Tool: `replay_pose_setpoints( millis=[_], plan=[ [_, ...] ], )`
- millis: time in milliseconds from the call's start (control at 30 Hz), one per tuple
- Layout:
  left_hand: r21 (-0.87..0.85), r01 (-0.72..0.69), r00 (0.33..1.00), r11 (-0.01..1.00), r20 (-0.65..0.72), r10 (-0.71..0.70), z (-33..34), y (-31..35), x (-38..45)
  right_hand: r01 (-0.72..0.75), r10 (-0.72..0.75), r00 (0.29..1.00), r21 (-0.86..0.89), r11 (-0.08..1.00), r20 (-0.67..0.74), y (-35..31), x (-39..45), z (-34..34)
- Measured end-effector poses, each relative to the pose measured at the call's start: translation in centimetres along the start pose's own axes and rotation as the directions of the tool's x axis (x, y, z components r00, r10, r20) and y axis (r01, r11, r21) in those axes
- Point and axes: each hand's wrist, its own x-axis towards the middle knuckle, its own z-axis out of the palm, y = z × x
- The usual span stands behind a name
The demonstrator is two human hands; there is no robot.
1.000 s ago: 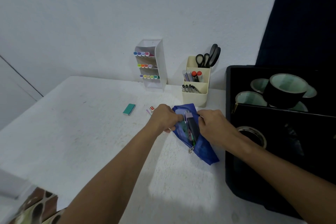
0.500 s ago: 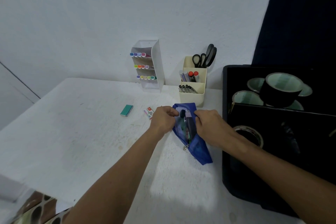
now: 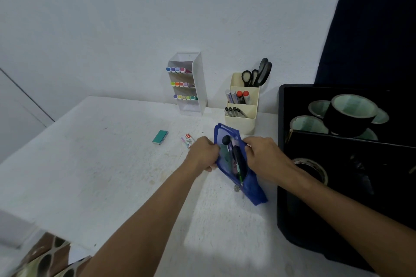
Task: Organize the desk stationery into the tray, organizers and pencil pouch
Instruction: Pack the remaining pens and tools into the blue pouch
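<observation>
A blue mesh pencil pouch (image 3: 253, 188) lies unzipped on the white desk (image 3: 101, 164), with dark pens and other items showing inside. My left hand (image 3: 203, 153) grips the pouch's left edge. My right hand (image 3: 263, 155) grips its right edge, and the two hold the mouth apart. A teal box (image 3: 160, 137) and a small white staple box (image 3: 187, 140) lie on the desk to the left of my left hand.
A clear organizer (image 3: 191, 87) with colored markers and a cream organizer (image 3: 242, 105) with scissors, markers and pens stand at the wall. A black tray (image 3: 292, 220) with tape rolls (image 3: 351, 112) fills the right side. The desk's front edge is near at the lower left.
Both hands stayed on the pouch. The pouch's mouth is held wider, and a dark round-ended item now shows near its top.
</observation>
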Motion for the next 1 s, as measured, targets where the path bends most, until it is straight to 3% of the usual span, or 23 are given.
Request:
replay_pose_setpoints(
  millis=[133, 267, 400, 500, 567, 633, 700, 800, 867, 1000],
  plan=[
    [-0.158, -0.051, 0.998, 0.986, -0.055, 0.042, -2.5, 2.4, -1.0, 0.028, -0.029, 0.998, 0.024, 0.999, 0.056, -0.1, -0.1, 0.2],
    [-0.046, -0.008, 0.997, 0.999, -0.072, 0.005, -3.1, 2.0, -1.3, 0.051, -0.054, 0.994, 0.038, 0.998, 0.100, -0.2, -0.3, 0.3],
    [-0.262, 0.071, 0.997, 0.962, -0.015, -0.078, -2.8, 1.1, -1.5, 0.027, -0.042, 0.995, 0.156, 0.987, 0.091, -0.8, -0.5, -0.3],
    [-0.485, 0.128, 0.988, 0.865, -0.016, -0.155, -2.5, 0.2, -1.2, -0.038, -0.035, 0.964, 0.267, 0.963, 0.264, -1.2, -0.6, -1.0],
    [-0.581, 0.150, 0.980, 0.800, -0.016, -0.196, -2.7, -0.2, -0.9, -0.001, -0.077, 0.927, 0.205, 0.979, 0.368, -1.0, -0.8, -0.7],
    [-0.583, 0.159, 0.973, 0.797, -0.044, -0.226, -3.0, -0.3, -1.0, 0.082, -0.098, 0.923, 0.059, 0.995, 0.373, -0.3, -0.9, 0.2],
    [-0.469, 0.138, 0.969, 0.872, -0.116, -0.216, -3.3, -0.6, -1.2, 0.080, -0.088, 0.951, 0.039, 0.996, 0.297, 0.1, -0.9, 0.8],
    [-0.051, 0.107, 0.957, 0.993, -0.267, -0.117, -3.8, -0.8, -1.6, 0.077, -0.101, 0.981, 0.149, 0.986, 0.164, 0.0, -0.9, 0.5],
    [0.126, 0.035, 0.952, 0.991, -0.307, 0.006, -4.1, -0.6, -1.9, 0.067, -0.082, 0.995, 0.245, 0.967, 0.052, -0.4, -0.9, 0.1],
    [0.238, -0.172, 0.933, 0.956, -0.272, 0.235, -4.4, 1.5, -2.9, 0.090, -0.023, 0.989, 0.484, 0.870, -0.143, -0.8, -0.5, -0.2]
  ],
)
